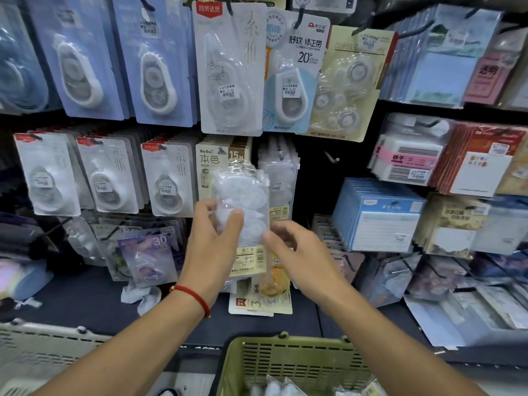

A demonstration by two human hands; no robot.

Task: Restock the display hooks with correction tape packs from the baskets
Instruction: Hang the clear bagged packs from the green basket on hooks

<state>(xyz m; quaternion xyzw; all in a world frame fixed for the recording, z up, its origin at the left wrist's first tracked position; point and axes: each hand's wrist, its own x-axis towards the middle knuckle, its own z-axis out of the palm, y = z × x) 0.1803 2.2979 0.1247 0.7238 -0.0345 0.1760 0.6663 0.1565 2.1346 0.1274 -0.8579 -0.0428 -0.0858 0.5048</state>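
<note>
A clear plastic pack of correction tapes is held up in front of the middle row of the display. My left hand grips its lower left side, fingers curled round the edge. My right hand pinches its lower right edge. Behind the pack hang a beige "15M" card and a row of similar clear packs. A bare hook sticks out to the right of them. The green basket below holds more clear packs.
Rows of carded correction tapes fill the hooks above and to the left. Sticky notes and note pads hang on the right. A grey basket stands at the lower left. Loose packs lie on the dark shelf.
</note>
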